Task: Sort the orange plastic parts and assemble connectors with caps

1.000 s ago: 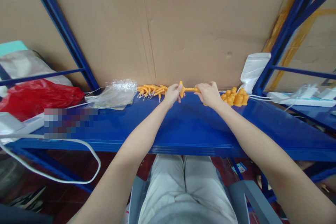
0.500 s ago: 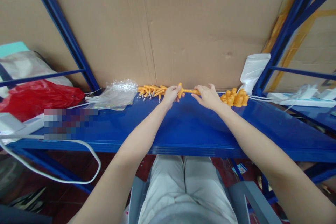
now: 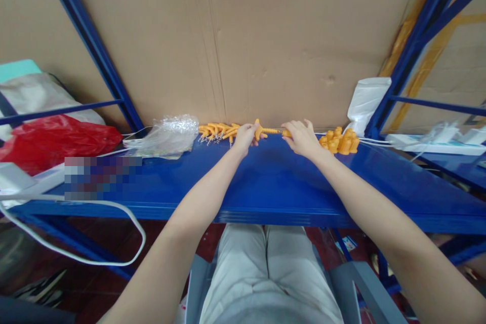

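My left hand (image 3: 246, 137) is closed around an orange handle (image 3: 258, 130) with a crosspiece, whose ribbed orange shaft (image 3: 270, 131) points right. My right hand (image 3: 301, 137) grips a small orange piece (image 3: 286, 133) in line with that shaft. A short stretch of thin metal shows between shaft and piece; whether they still join is too small to tell. Left of my left hand lies a row of orange corkscrews (image 3: 218, 130) with bare metal spirals. Beyond my right hand stands a cluster of orange sleeve-like parts (image 3: 345, 143).
Everything rests on a blue metal shelf (image 3: 273, 182) backed by a cardboard sheet (image 3: 284, 50). Clear plastic bags (image 3: 167, 134) lie at left, near a red bag (image 3: 64, 142) and a white cable (image 3: 140, 243). A white pouch (image 3: 368, 101) leans by the right post; a power strip (image 3: 436, 145) lies beyond.
My left hand has shifted slightly left with the handle. Thin metal now shows between the shaft and the orange piece in my right hand, where orange ran continuously before.
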Action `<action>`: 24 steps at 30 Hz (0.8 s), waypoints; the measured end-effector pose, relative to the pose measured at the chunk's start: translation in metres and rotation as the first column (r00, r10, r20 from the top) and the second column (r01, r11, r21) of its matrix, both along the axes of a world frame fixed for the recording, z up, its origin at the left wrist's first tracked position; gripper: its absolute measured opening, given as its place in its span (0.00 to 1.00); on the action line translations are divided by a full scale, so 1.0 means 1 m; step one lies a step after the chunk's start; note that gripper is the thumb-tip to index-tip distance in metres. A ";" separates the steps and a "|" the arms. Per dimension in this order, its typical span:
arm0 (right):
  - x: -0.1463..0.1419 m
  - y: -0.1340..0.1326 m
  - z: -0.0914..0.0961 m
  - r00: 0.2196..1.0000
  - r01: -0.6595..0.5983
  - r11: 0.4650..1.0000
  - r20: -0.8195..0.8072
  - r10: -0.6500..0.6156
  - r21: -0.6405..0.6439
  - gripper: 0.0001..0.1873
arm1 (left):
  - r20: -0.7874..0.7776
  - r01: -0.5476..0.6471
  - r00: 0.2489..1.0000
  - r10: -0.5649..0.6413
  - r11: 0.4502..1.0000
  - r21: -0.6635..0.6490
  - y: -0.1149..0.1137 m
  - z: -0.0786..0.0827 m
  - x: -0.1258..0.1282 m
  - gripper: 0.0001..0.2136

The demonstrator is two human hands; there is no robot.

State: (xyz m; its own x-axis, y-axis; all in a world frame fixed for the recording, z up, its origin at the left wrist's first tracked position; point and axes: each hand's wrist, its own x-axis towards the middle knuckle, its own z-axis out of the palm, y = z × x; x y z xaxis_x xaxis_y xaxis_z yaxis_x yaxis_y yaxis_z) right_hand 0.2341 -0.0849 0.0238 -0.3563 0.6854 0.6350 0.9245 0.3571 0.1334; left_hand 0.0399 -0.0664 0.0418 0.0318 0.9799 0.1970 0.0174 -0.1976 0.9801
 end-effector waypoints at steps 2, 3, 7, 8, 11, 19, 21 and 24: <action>0.003 0.003 0.000 0.999 0.029 0.999 -0.026 -0.029 0.016 0.18 | 0.035 -0.025 0.999 0.025 1.000 -0.016 0.001 0.001 -0.001 0.14; 0.005 0.005 0.000 0.998 0.042 0.999 -0.042 -0.041 0.024 0.18 | 0.052 -0.036 0.998 0.037 0.999 -0.020 0.001 0.001 -0.002 0.13; 0.012 0.010 0.000 0.990 0.071 0.997 -0.124 -0.065 0.042 0.18 | 0.097 -0.063 0.993 0.066 0.998 -0.030 0.005 0.002 -0.006 0.13; 0.013 0.011 0.000 0.987 0.079 0.996 -0.144 -0.072 0.038 0.18 | 0.102 -0.066 0.992 0.069 0.997 -0.032 0.006 0.001 -0.007 0.13; 0.018 0.014 -0.001 0.978 0.092 0.995 -0.193 -0.085 0.027 0.18 | 0.106 -0.060 0.992 0.063 0.998 -0.027 0.011 0.000 -0.009 0.14; 0.024 0.025 -0.011 0.945 0.089 0.996 -0.313 -0.095 -0.032 0.13 | 0.096 -0.043 0.995 0.043 0.999 -0.002 0.014 -0.003 -0.009 0.15; 0.022 0.027 -0.016 0.934 0.085 0.996 -0.345 -0.091 -0.033 0.12 | 0.097 -0.045 0.994 0.046 0.999 -0.009 0.013 -0.003 -0.008 0.15; 0.017 0.028 -0.021 0.928 0.077 0.997 -0.365 -0.073 -0.003 0.11 | 0.099 -0.050 0.994 0.051 0.999 -0.013 0.012 -0.003 -0.008 0.14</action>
State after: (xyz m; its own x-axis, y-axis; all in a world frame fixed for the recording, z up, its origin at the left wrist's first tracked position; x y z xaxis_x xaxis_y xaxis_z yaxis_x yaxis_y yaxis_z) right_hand 0.2508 -0.0565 0.0031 -0.0472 0.6934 0.7190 0.9341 0.2856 -0.2141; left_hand 0.0324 -0.0541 0.0386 -0.0369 0.9818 0.1864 -0.0699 -0.1886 0.9796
